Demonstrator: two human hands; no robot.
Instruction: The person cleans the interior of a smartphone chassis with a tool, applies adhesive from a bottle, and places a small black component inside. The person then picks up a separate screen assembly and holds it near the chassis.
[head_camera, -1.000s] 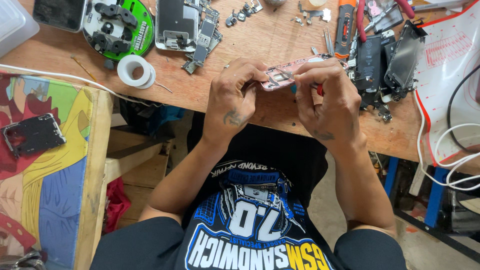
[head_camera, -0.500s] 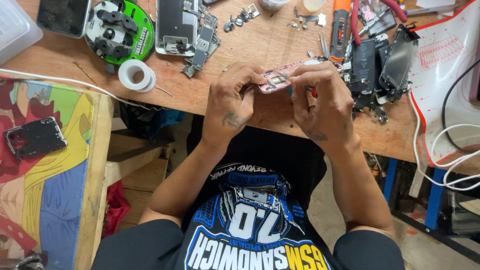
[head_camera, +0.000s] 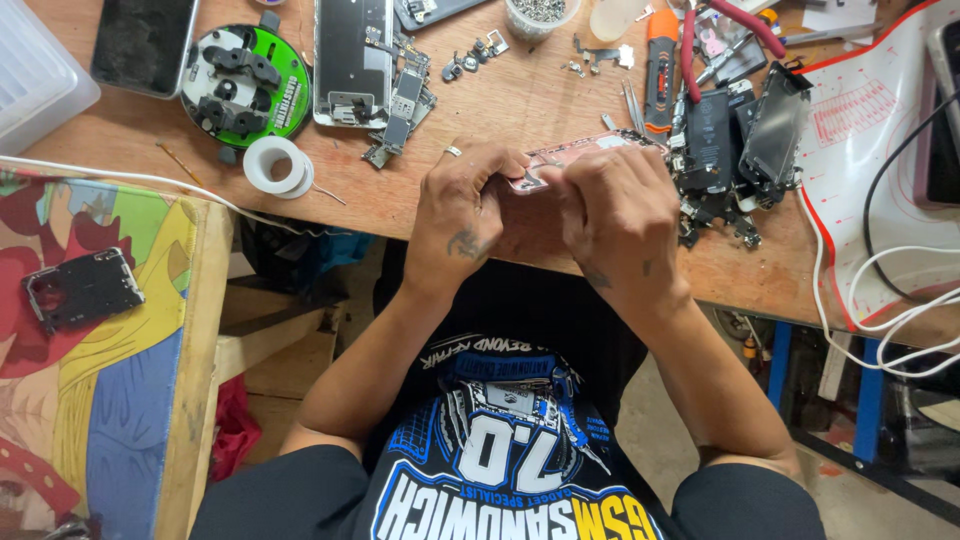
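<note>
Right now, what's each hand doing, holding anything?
Left hand: closed, pinching the near end of the pink phone frame.
Right hand: closed over the same frame; what its fingertips grip cannot be told.

Cluttered wooden workbench (head_camera: 520, 110), colourful side table (head_camera: 110, 400), concrete floor (head_camera: 860, 505)

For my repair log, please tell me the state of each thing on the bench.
Pink phone frame: held by both hands, over bench edge.
Left hand: gripping frame.
Right hand: gripping frame.
Silver phone shell: opened, flat.
White tape roll: lying flat.
Black phone: screen dark.
</note>
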